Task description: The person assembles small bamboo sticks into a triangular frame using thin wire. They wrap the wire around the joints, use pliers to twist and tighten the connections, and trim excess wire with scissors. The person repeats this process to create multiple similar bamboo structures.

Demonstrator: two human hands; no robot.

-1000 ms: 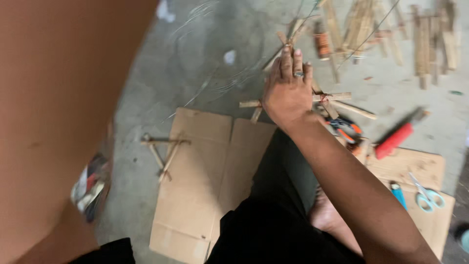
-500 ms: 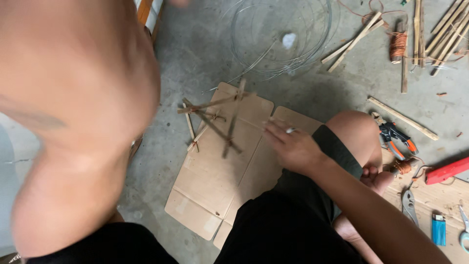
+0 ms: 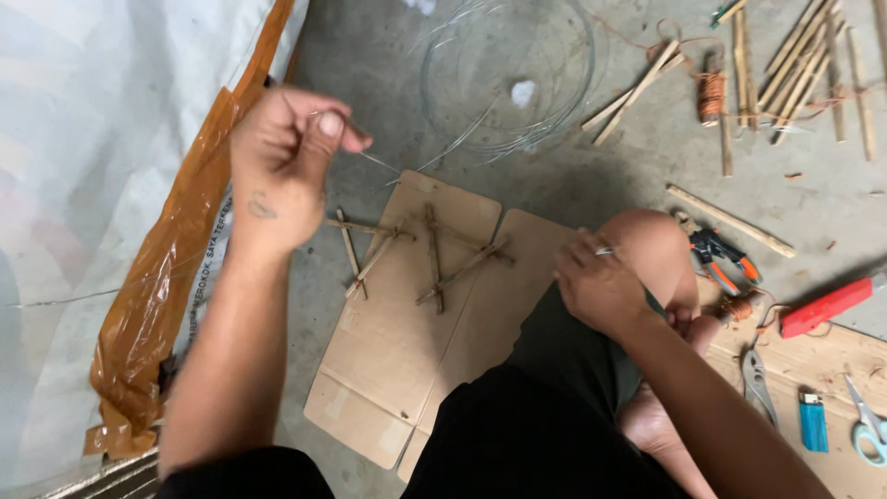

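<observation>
The left hand is raised above the concrete floor, and its thumb and fingers are pressed together, pinching a thin wire. The wire runs from the pinch down to the right, toward a loose coil of the same wire that lies on the floor further away. The right hand rests on the person's knee, beside the right edge of a flat cardboard sheet. Its fingers are curled and close together; I cannot tell if they hold the other end of the wire.

On the cardboard lies a small frame of bamboo sticks, crossed over each other, between the two hands and below the pinched wire.

To the right of the knee are orange-handled pliers, a red tool, a blue lighter and scissors. Many loose bamboo sticks and a spool of orange thread lie at the top right. At the left, an orange-brown plastic sheet lies along a white tarpaulin.
</observation>
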